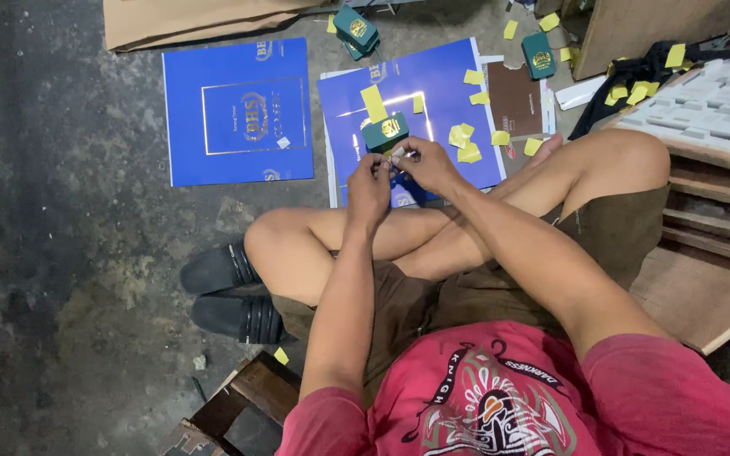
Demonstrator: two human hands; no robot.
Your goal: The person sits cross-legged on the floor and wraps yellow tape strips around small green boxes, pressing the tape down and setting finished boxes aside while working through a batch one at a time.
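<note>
Two blue sheets lie on the floor (35, 169): one (238, 110) left, one (445, 101) under the hands. Three green boxes: one (384, 132) on the right sheet, two (356, 29) (539, 55) by the floor's far edge. One brown card (514, 100). Two black sandals (217, 268) (238, 317). Yellow slips (373, 101) are too scattered to count.

The dark concrete floor (61, 169) carried two blue sheets (238, 111), one bare and one strewn with yellow slips (373, 101), plus a brown card (514, 100), green boxes (356, 29) and black sandals (230, 291).
</note>
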